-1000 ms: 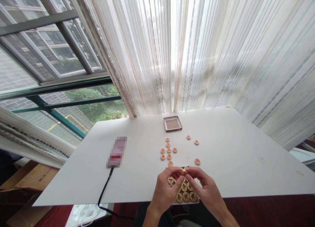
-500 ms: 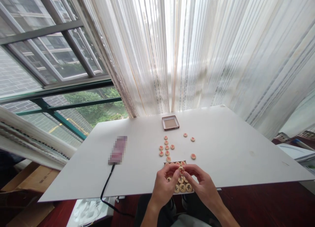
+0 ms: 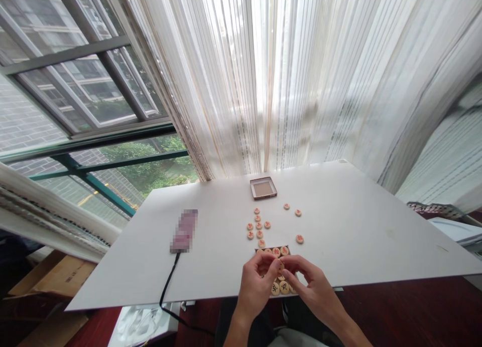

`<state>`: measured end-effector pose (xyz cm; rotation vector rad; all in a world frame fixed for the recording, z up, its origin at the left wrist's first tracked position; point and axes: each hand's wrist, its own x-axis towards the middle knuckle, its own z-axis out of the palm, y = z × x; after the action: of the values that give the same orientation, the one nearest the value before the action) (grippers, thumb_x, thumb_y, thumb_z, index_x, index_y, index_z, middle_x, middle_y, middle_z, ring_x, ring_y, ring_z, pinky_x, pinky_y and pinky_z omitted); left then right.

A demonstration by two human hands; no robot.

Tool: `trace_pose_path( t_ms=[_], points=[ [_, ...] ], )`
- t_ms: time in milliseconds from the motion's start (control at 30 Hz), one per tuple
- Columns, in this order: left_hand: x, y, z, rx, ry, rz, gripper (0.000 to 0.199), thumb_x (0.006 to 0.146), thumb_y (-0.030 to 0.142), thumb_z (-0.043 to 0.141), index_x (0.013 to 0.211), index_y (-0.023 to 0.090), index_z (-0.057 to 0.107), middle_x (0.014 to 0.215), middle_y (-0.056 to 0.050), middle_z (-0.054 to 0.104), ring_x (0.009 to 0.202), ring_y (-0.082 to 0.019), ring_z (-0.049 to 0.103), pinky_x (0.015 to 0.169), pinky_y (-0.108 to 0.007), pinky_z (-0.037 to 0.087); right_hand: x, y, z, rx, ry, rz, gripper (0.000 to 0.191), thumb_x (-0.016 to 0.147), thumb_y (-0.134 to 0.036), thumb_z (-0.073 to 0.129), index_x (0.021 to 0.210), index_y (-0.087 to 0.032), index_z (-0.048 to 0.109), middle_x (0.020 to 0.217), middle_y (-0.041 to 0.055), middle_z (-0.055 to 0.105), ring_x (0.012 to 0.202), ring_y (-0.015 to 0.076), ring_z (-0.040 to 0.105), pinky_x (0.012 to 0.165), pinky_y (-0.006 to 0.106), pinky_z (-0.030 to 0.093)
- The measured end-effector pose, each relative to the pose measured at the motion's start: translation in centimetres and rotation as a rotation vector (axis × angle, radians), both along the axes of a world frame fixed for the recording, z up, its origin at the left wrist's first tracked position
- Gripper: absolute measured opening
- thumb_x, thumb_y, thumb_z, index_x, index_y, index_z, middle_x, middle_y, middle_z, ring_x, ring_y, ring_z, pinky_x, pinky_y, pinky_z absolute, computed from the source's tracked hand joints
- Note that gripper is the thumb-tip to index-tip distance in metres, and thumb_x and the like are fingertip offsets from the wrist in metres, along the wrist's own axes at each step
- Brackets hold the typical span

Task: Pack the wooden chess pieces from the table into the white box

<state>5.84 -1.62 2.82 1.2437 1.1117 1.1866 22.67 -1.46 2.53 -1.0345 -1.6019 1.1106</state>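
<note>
My left hand [image 3: 256, 282] and my right hand [image 3: 311, 280] meet over a shallow box [image 3: 289, 247] at the table's near edge. Between their thumbs and fingers they pinch a round wooden Chinese chess piece [image 3: 280, 266], its face partly covered. Below lie rows of pieces in the box, with red-marked pieces [image 3: 276, 251] along the far side and black-marked pieces [image 3: 284, 287] nearer me; my hands hide the middle. Beyond the box, several loose red-marked pieces [image 3: 259, 226] form a cluster on the table. Farther right lies another loose piece [image 3: 299, 239].
A shallow open lid [image 3: 264, 197] lies at the back of the white table [image 3: 350, 226]. Two more pieces [image 3: 292, 209] sit right of the cluster. At left is a blurred-out pinkish object [image 3: 184, 231] with a black cable [image 3: 168, 281] running over the edge.
Both hands stay together over the box, and the pinched piece has turned so its red mark no longer shows plainly. The whole view has shifted slightly.
</note>
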Motion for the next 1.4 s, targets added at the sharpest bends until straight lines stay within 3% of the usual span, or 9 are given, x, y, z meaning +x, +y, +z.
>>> trace_pose_path(
  t_ms=[133, 233, 367, 533, 767, 1033, 1400],
  points=[
    [-0.9, 0.6, -0.4, -0.021, -0.051, 0.052, 0.031, 0.087, 0.045, 0.070, 0.096, 0.015, 0.068, 0.089, -0.007, 0.074, 0.080, -0.019, 0.071, 0.074, -0.030, 0.058, 1.1, 1.1, -1.1, 0.034, -0.050, -0.080, 0.026, 0.092, -0.041, 0.063, 0.110, -0.024, 0.070, 0.102, 0.0060, 0.075, 0.090, 0.0227, 0.070, 0.083, 0.033, 0.059],
    [-2.3, 1.4, -1.2, -0.038, -0.087, 0.110, 0.033, 0.085, 0.044, 0.072, 0.097, 0.014, 0.070, 0.087, -0.007, 0.075, 0.075, -0.019, 0.071, 0.070, -0.029, 0.059, 2.5, 2.4, -2.6, -0.023, -0.058, -0.176, 0.029, 0.093, -0.045, 0.061, 0.108, -0.022, 0.071, 0.103, 0.0076, 0.075, 0.093, 0.0247, 0.071, 0.082, 0.035, 0.060],
    [-4.1, 2.5, -2.0, -0.032, -0.072, 0.169, 0.035, 0.085, 0.043, 0.071, 0.105, 0.014, 0.071, 0.089, -0.008, 0.075, 0.080, -0.020, 0.072, 0.071, -0.030, 0.061, 3.6, 3.3, -3.7, -0.086, -0.035, -0.197, 0.032, 0.091, -0.049, 0.062, 0.104, -0.021, 0.071, 0.099, 0.0078, 0.076, 0.088, 0.0251, 0.073, 0.080, 0.035, 0.061],
    [-4.7, 2.8, -2.0, -0.031, -0.039, 0.142, 0.043, 0.081, 0.041, 0.075, 0.115, 0.016, 0.068, 0.103, -0.010, 0.075, 0.093, -0.022, 0.072, 0.084, -0.035, 0.061, 3.2, 3.2, -3.2, -0.077, -0.054, -0.176, 0.032, 0.090, -0.049, 0.063, 0.102, -0.021, 0.073, 0.098, 0.0072, 0.077, 0.088, 0.0253, 0.074, 0.075, 0.032, 0.061],
    [-4.7, 2.9, -2.6, 0.042, -0.001, 0.101, 0.041, 0.082, 0.040, 0.075, 0.115, 0.016, 0.068, 0.109, -0.010, 0.072, 0.094, -0.021, 0.070, 0.087, -0.034, 0.060, 3.2, 3.2, -3.0, -0.038, -0.160, -0.201, 0.031, 0.091, -0.050, 0.062, 0.097, -0.022, 0.074, 0.097, 0.0059, 0.077, 0.084, 0.0245, 0.073, 0.067, 0.028, 0.060],
    [-5.7, 3.1, -3.8, 0.066, 0.035, 0.164, 0.038, 0.087, 0.039, 0.070, 0.118, 0.017, 0.065, 0.109, -0.009, 0.072, 0.097, -0.021, 0.069, 0.092, -0.036, 0.057, 3.7, 3.3, -3.5, -0.101, -0.123, -0.198, 0.029, 0.091, -0.048, 0.062, 0.099, -0.023, 0.072, 0.095, 0.0054, 0.077, 0.086, 0.0247, 0.073, 0.076, 0.030, 0.060],
    [-5.9, 2.8, -5.0, 0.019, 0.004, 0.177, 0.038, 0.085, 0.038, 0.073, 0.115, 0.016, 0.066, 0.113, -0.011, 0.072, 0.104, -0.024, 0.069, 0.094, -0.034, 0.056, 4.2, 3.4, -3.9, -0.136, -0.069, -0.203, 0.029, 0.090, -0.049, 0.063, 0.099, -0.022, 0.072, 0.090, 0.0051, 0.075, 0.081, 0.0218, 0.072, 0.075, 0.026, 0.058]
  ],
)
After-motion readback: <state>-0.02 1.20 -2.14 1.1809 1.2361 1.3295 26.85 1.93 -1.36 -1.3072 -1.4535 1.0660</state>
